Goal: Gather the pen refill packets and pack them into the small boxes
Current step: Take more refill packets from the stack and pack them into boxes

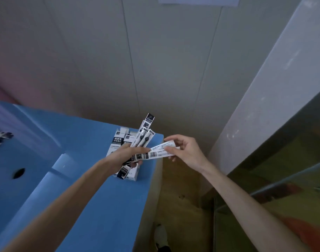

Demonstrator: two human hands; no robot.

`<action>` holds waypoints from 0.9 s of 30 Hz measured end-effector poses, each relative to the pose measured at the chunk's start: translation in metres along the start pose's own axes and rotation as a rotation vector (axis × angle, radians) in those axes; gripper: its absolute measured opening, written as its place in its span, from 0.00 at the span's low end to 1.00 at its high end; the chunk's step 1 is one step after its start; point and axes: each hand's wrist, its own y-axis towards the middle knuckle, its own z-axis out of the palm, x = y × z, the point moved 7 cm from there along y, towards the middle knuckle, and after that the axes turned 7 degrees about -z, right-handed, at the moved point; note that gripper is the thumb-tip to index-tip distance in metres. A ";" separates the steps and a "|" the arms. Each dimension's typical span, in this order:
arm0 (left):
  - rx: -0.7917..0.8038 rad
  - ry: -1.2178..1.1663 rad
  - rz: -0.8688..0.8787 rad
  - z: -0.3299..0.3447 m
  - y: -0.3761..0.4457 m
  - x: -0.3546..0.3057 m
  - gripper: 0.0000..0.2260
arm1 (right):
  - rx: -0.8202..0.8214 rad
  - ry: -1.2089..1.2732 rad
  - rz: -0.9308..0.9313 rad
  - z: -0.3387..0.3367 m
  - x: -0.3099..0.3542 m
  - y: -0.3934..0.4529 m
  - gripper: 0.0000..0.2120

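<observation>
Right fingers [171,148]: pinching the far-right end of a single white packet [160,151], thumb under, fingertips on top.
Left fingers [137,150]: curled round a fanned bundle of packets [145,132], gripping it; the single packet's near-left end meets this hand.
Key relation: the single packet's long axis runs left-right between both hands, while the bundle points up and away; it looks due to be swung parallel into the bundle.
Nearer hand: left hand [127,154], directly above the small boxes [119,142].
Boxes: standing clustered at the blue worktop [93,197] far-right corner, partly hidden by the left hand.
Obstruction: the fanned bundle covers the box openings.
Elsewhere: loose packets [0,137] at far left; a round hole [19,173] in the worktop.
</observation>
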 end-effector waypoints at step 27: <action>-0.428 -0.590 0.076 -0.087 0.052 0.004 0.09 | 0.023 0.284 0.398 0.104 -0.080 0.079 0.12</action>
